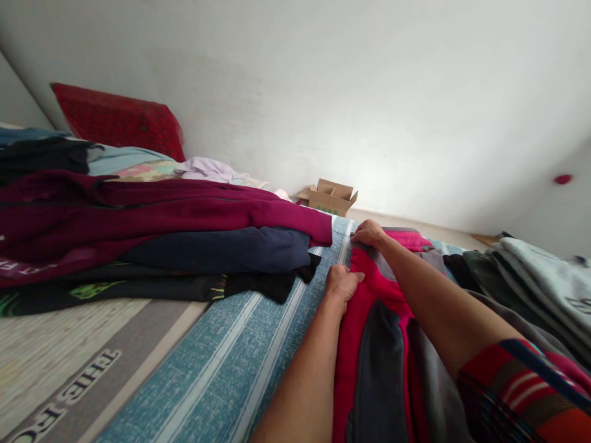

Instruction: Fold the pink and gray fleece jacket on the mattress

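Note:
A pinkish-red and grey jacket [362, 363] lies spread on the blue striped bed cover in front of me. My left hand [344, 286] is closed on its left edge, thumb on top of the red cloth. Farther away, my right hand [369, 234] pinches the jacket's far left corner. The far end of the jacket stretches right, past my right forearm. My right forearm and sleeve cover part of the garment.
Left lies a pile with a maroon jacket [207, 209], a navy garment [231, 249] and dark trousers [161, 288]. Folded clothes [540, 271] are stacked at right. An open cardboard box [330, 198] and a red bundle [124, 123] stand by the wall.

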